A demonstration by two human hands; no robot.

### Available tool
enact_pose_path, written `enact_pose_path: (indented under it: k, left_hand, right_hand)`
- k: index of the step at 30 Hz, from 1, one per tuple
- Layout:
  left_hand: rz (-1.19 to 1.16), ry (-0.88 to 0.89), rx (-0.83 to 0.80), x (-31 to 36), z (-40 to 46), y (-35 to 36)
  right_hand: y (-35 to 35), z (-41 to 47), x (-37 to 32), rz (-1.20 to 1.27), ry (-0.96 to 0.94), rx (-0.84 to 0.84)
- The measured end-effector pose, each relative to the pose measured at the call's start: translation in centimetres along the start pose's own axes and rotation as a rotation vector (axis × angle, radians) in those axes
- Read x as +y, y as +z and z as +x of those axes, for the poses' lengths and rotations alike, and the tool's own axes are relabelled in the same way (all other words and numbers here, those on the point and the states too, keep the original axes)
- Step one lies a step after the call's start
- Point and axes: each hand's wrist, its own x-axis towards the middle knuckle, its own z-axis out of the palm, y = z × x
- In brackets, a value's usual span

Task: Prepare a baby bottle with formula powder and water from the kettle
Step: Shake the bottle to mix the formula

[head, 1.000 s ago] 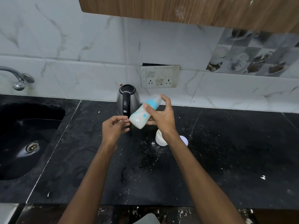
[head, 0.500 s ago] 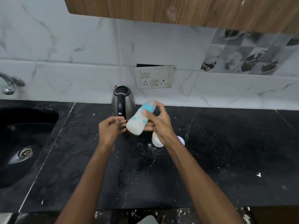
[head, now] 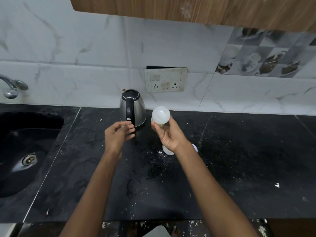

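My right hand (head: 168, 134) grips the baby bottle (head: 160, 115) above the black counter (head: 239, 159). The bottle is tipped so its round white base faces me, and the rest of it is hidden behind the base and my fingers. My left hand (head: 118, 134) hovers a little to the left, apart from the bottle, fingers loosely curled, just in front of the kettle's black handle. The steel kettle (head: 140, 108) stands upright with its lid closed by the wall. A small white container (head: 166, 151) and a white lid (head: 195, 147) peek out from under my right wrist.
White powder is scattered on the counter (head: 159, 156) in front of the container. A black sink (head: 25, 151) with a drain lies at the left, and a tap (head: 12, 86) juts out above it. A wall socket (head: 165, 79) sits behind the kettle. A wooden cabinet (head: 188, 9) hangs overhead.
My right hand has turned the bottle from slanted sideways to base toward me. My left hand has come off the bottle's lower end and drifted left.
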Motion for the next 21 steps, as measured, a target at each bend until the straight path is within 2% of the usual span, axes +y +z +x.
enact_pose_path:
  k: [5, 7, 8, 10, 12, 13, 15, 18, 21]
  left_hand:
    - [0.012, -0.013, -0.002, -0.4, -0.1, -0.1]
    - [0.018, -0.015, -0.002, -0.4, -0.1, -0.1]
    - [0.021, -0.014, -0.003, -0.4, -0.1, -0.2]
    - [0.023, -0.010, 0.004, -0.3, 0.0, -0.3]
    - [0.022, -0.005, 0.025, -0.2, 0.0, -0.4]
    - [0.025, -0.007, 0.034, -0.1, 0.1, -0.4]
    - [0.033, -0.010, 0.039, 0.0, 0.2, -0.2]
    - [0.017, -0.005, 0.041, 0.1, 0.3, 0.1]
    - [0.049, 0.010, 0.019, 0.4, 0.2, 0.1]
  right_hand:
    - [-0.1, -0.4, 0.1, 0.010, -0.036, -0.040]
    - [0.2, -1.2, 0.6, -0.078, -0.060, -0.100]
    - [0.6, -1.5, 0.7, -0.147, -0.106, -0.111]
    - [1.1, -2.1, 0.5, -0.317, -0.337, -0.055]
    - [1.5, -2.6, -0.3, -0.598, -0.557, 0.008]
    - [1.9, -2.9, -0.6, -0.749, -0.588, -0.002]
    - [1.9, -2.9, -0.8, -0.958, -0.586, -0.019]
    - [2.0, -2.3, -1.0, -0.817, -0.575, 0.018]
    - [2.0, -1.8, -0.5, -0.905, -0.483, -0.066]
